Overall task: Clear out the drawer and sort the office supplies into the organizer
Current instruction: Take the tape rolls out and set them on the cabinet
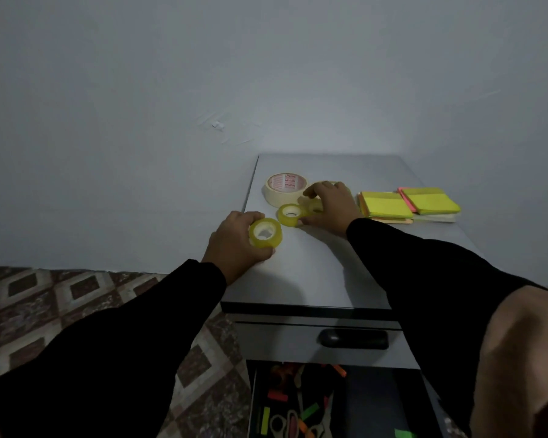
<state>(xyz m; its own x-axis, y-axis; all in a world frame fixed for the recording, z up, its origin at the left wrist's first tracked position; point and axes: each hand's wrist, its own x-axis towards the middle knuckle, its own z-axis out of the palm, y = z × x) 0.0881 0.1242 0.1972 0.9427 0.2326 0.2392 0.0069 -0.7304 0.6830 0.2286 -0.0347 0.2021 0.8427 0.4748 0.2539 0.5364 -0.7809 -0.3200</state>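
Tape rolls sit on the grey cabinet top (pixel 314 267), and both our hands are up there with them. Our left hand (pixel 234 238) grips a small clear tape roll (pixel 265 233), fingers curled round its near side and thumb over the far side, the roll at the cabinet's left edge. Just beside it lies a second small clear roll (pixel 290 214), flat on the top. Our right hand (pixel 329 205) rests over a third small roll (pixel 315 206), which is mostly hidden beneath it; the fingers are bent and spread, the thumb near the second roll, but we cannot tell whether they clamp the hidden roll or only cover it. Behind these stands a wide roll of masking tape (pixel 285 188). To the right we see two stacks of sticky notes (pixel 386 204) and (pixel 431 200), yellow-green on top. Below, the closed top drawer shows a dark handle (pixel 353 339). The lower drawer (pixel 377 403) stands open, holding scissors (pixel 288 422) and scattered coloured bits.
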